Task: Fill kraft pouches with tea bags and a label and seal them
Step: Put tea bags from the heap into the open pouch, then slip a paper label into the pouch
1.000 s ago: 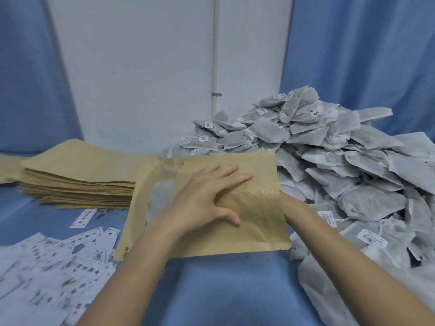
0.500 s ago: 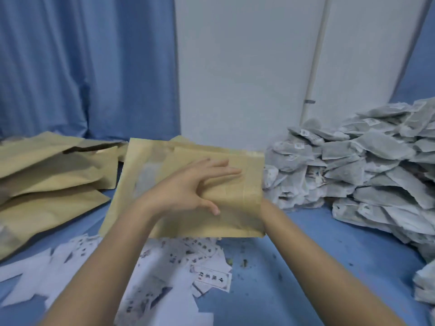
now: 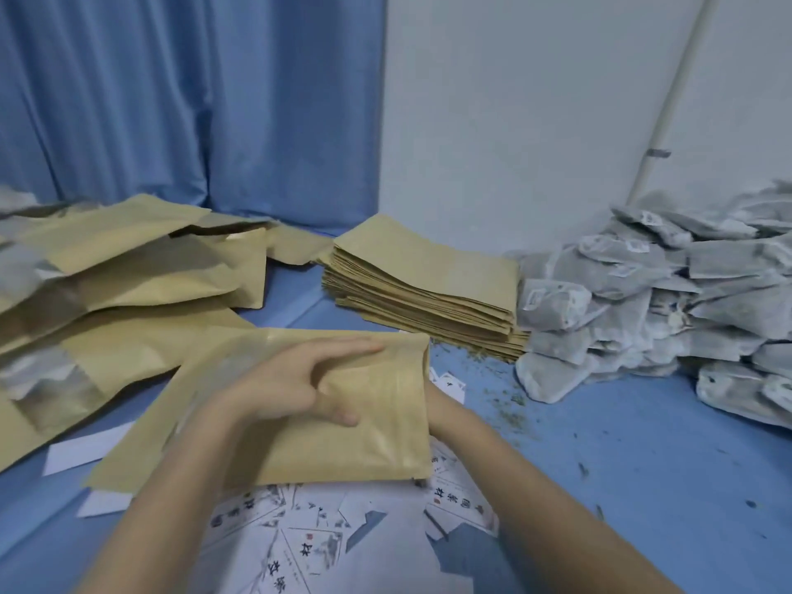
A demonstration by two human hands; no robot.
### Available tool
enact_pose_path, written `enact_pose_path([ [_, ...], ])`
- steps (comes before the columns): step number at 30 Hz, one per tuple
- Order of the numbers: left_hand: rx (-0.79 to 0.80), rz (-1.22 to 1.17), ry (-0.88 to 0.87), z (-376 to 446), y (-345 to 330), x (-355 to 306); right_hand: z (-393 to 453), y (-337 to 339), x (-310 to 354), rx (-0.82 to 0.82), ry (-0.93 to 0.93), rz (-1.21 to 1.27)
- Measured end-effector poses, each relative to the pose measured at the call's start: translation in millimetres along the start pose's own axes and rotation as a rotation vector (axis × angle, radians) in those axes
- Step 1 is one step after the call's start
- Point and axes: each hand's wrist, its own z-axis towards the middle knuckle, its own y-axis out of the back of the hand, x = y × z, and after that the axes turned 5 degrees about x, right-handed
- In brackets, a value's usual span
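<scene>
A kraft pouch (image 3: pixel 377 426) is held flat at the centre of the view, above a blue bench (image 3: pixel 621 486). The left hand (image 3: pixel 291 388) lies on the pouch's upper face, fingers nearly straight and pointing toward 2 o'clock, thumb spread along the paper; it presses rather than grips. The right hand is hidden behind the pouch's right edge, only its forearm (image 3: pixel 514 478) showing, so whether its fingers are spread or curled cannot be told. The pouch has a translucent window panel (image 3: pixel 214 379) near its left end; its contents cannot be made out.

At 6 o'clock, beneath the pouch and forearms, printed labels (image 3: pixel 308 542) lie scattered in overlapping layers on the bench. At 9 o'clock, several filled pouches (image 3: pixel 141 267) lie piled, some with windows showing grey contents. At 1 o'clock, a neat stack of flat empty pouches (image 3: pixel 428 289) sits on the bench, touching a heap of grey tea bags (image 3: pixel 668 302) that extends toward 3 o'clock. Loose tea crumbs (image 3: pixel 505 405) speckle the bench between the stack and the held pouch. A blue curtain (image 3: pixel 193 100) hangs at 11 o'clock; a white wall (image 3: pixel 514 122) with a slanting pipe (image 3: pixel 673 100) fills 12 to 2 o'clock.
</scene>
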Motion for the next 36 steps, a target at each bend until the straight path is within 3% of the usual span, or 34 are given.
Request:
enact_pose_path([
  [3, -0.032, -0.022, 0.015, 5.9, -2.4, 9.9, -19.1, 22.1, -14.4, -0.216, 0.276, 0.016],
  [6, -0.039, -0.002, 0.035, 10.7, -4.6, 14.5, -26.2, 47.6, -37.3, -0.391, 0.221, -0.182],
  [9, -0.047, -0.023, 0.034, 10.9, -5.1, 17.2, -25.9, 63.4, -62.4, -0.152, 0.03, -0.639],
  [11, -0.076, -0.038, 0.029, 9.9, -5.2, 18.2, -24.5, 63.4, -69.3, -0.039, 0.012, -0.727],
  [14, -0.106, -0.046, 0.026, 9.4, -7.2, 18.0, -21.5, 64.3, -70.9, -0.183, 0.148, -0.639],
  [19, -0.133, -0.064, 0.02, 8.0, -7.7, 18.5, -27.1, 73.5, -65.5, -0.285, 0.022, -0.101],
  [26, -0.143, -0.093, 0.005, 7.9, -9.0, 15.9, -43.8, 90.7, -58.7, -0.445, 0.034, -0.295],
  [28, -0.158, -0.098, 0.007, 7.7, -9.0, 14.4, -47.9, 91.3, -53.6, -0.489, 0.1, -0.32],
  [32, -0.191, -0.114, -0.009, 6.4, -8.4, 9.1, -57.5, 85.8, -36.8, -0.573, 0.402, -0.356],
  [36, -0.147, -0.184, -0.042, 7.2, -6.9, -4.7, -58.4, 68.0, -19.6, -0.465, 0.689, -0.596],
])
